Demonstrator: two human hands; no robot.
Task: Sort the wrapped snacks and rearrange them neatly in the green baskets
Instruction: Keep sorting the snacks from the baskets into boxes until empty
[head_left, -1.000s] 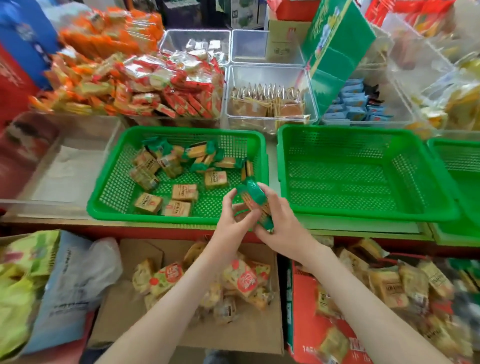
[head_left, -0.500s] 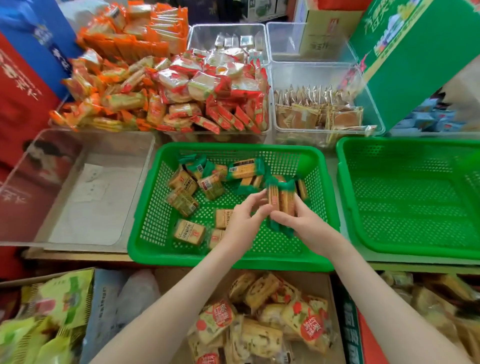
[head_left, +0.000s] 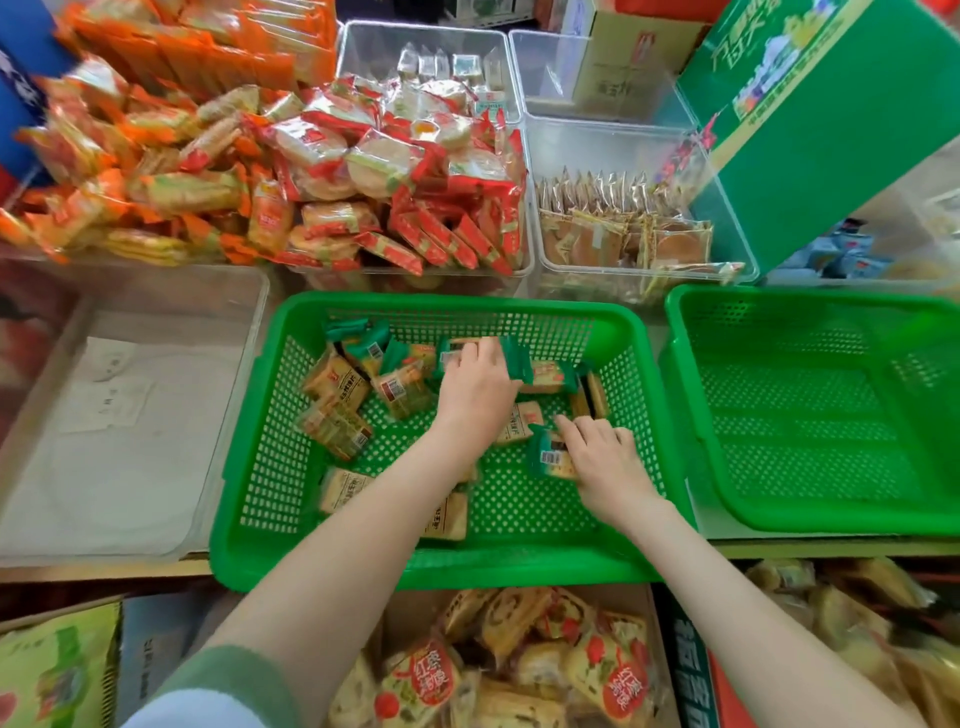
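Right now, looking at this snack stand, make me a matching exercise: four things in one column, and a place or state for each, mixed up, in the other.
1. left hand
2. right hand
3. middle green basket
4. right green basket

A. no snacks inside
B. holds a green-wrapped snack near the middle basket's right side
C. scattered wrapped snacks inside
D. holds a green packet near the middle basket's far wall

Pairs: 1-D, 2-B, 3-C, 4-A

left hand (head_left: 475, 387): fingers blurred | snack (head_left: 548, 457): partly hidden under right hand (head_left: 605, 460) | right basket (head_left: 810, 519): cut off at edge
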